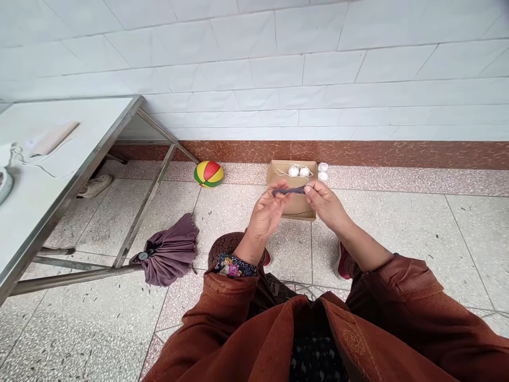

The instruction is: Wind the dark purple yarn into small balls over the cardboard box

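White balls [293, 171] occupy a box [301, 206] partly hidden by a half-open left hand [265, 211] and right hand [324, 204] pinching yarn [295, 190].

A tiled room, exact kind unclear: white wall [318, 69], speckled floor [397, 233], metal-framed table [99, 118].

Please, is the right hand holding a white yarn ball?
No, the right hand pinches a grey yarn bundle; the white yarn balls lie in and beside the cardboard box.

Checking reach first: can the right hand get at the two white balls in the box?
Probably yes: the box is open and nothing covers the white balls, though the right hand pinches a dark bundle it may need to release.
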The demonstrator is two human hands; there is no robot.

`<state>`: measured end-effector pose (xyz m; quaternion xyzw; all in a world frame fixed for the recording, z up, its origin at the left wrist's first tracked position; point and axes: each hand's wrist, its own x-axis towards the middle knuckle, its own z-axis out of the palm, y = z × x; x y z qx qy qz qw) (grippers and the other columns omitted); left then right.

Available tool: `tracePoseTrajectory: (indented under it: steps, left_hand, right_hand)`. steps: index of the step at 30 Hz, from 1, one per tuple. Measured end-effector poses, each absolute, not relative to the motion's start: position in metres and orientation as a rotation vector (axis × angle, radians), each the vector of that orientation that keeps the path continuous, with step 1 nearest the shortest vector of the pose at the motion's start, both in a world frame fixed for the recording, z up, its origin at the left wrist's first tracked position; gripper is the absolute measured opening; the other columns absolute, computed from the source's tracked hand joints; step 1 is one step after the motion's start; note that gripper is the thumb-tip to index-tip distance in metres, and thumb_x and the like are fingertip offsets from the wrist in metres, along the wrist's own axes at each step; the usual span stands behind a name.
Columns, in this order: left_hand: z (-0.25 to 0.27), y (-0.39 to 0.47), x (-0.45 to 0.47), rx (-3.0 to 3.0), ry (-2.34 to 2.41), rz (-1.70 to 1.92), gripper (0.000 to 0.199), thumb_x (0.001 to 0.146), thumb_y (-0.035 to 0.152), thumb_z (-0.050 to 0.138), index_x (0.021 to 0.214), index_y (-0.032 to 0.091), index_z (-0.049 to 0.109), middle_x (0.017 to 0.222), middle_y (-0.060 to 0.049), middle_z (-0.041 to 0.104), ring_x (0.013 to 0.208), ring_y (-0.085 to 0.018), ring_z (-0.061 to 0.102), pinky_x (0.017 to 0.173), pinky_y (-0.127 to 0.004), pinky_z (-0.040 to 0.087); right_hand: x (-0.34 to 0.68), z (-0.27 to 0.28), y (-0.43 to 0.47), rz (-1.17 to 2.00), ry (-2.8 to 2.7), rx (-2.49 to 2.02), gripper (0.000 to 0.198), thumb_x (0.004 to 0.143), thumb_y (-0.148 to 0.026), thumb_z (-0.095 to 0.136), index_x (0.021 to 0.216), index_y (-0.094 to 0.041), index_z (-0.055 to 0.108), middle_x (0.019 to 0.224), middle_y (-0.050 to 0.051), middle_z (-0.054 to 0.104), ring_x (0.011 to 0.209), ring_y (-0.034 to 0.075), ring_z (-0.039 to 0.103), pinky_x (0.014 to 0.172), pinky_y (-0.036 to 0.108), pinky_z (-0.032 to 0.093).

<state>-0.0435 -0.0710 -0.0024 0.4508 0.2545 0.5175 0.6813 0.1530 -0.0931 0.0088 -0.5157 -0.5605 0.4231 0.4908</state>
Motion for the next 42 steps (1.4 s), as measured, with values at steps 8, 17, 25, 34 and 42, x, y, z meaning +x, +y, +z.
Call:
tracePoseTrajectory:
  steps: [8,17,25,34,42]
  left_hand:
    - [-0.004,-0.071,-0.033,0.696,0.610,1.158,0.045,0.089,0.045,0.088,0.129,0.030,0.075,0.149,-0.006,0.069,0.150,-0.028,0.058,0.124,-0.046,0.050]
    - [-0.024,-0.052,-0.041,0.962,0.920,1.249,0.034,0.083,0.046,0.091,0.112,0.027,0.087,0.121,-0.006,0.084,0.114,-0.023,0.076,0.109,-0.043,0.058]
    - [-0.013,-0.053,-0.036,0.970,0.824,1.298,0.035,0.078,0.047,0.096,0.106,0.029,0.087,0.111,-0.005,0.086,0.103,-0.021,0.078,0.094,-0.035,0.059]
    - [-0.009,-0.052,-0.031,0.708,0.737,1.269,0.033,0.067,0.035,0.103,0.085,0.021,0.080,0.098,-0.004,0.083,0.084,-0.013,0.073,0.075,-0.025,0.051]
    - [-0.018,-0.051,-0.028,0.744,0.799,1.272,0.046,0.070,0.033,0.101,0.097,0.025,0.065,0.087,0.004,0.074,0.085,-0.012,0.072,0.079,-0.025,0.055]
  right_hand:
    - [0.146,-0.005,-0.095,0.641,-1.643,-1.437,0.033,0.111,-0.050,0.050,0.097,-0.025,0.066,0.084,0.003,0.069,0.075,0.020,0.060,0.070,0.032,0.045]
    - [0.147,-0.011,-0.098,0.700,-1.852,-1.552,0.020,0.108,-0.040,0.056,0.104,-0.025,0.069,0.090,0.006,0.074,0.079,0.023,0.066,0.071,0.032,0.044]
    - [0.149,0.005,-0.097,1.121,-1.497,-1.305,0.040,0.105,-0.055,0.056,0.079,-0.025,0.056,0.076,-0.001,0.058,0.075,0.019,0.052,0.077,0.034,0.043]
    - [0.142,0.009,-0.102,1.469,-1.224,-1.221,0.051,0.094,-0.072,0.065,0.079,-0.024,0.052,0.073,-0.003,0.053,0.065,0.014,0.038,0.062,0.028,0.030]
    - [0.144,-0.002,-0.099,1.279,-1.395,-1.356,0.039,0.101,-0.057,0.057,0.080,-0.024,0.055,0.071,-0.003,0.057,0.062,0.014,0.044,0.061,0.028,0.036]
